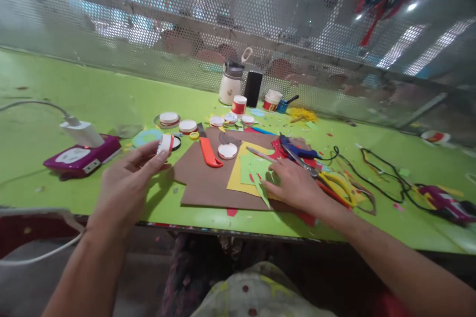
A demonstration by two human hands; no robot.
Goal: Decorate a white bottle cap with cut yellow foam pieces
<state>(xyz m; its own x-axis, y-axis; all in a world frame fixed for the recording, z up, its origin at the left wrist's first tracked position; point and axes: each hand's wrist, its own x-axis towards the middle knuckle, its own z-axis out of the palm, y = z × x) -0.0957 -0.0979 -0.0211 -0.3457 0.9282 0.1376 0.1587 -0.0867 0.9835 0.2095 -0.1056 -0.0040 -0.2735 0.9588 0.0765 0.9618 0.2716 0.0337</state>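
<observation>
My left hand (124, 185) hovers over the green table's front edge, its fingertips pinched on a small white and red lid (165, 144). My right hand (295, 187) lies flat with fingers spread on light green paper pieces (256, 168), which rest on a yellow sheet (238, 176) and a brown sheet (208, 181). An orange utility knife (208, 151) and a white round lid (227, 150) lie on the brown sheet. Yellow-handled scissors (336, 184) lie just right of my right hand.
A purple device with a white plug (82, 153) sits at the left. Several round lids (188, 125), a white jar (230, 84), a black box (253, 88) and a red-white cup (239, 105) stand farther back. Black cable (375, 173) trails right. A perforated metal screen (148, 20) backs the green table (74, 104).
</observation>
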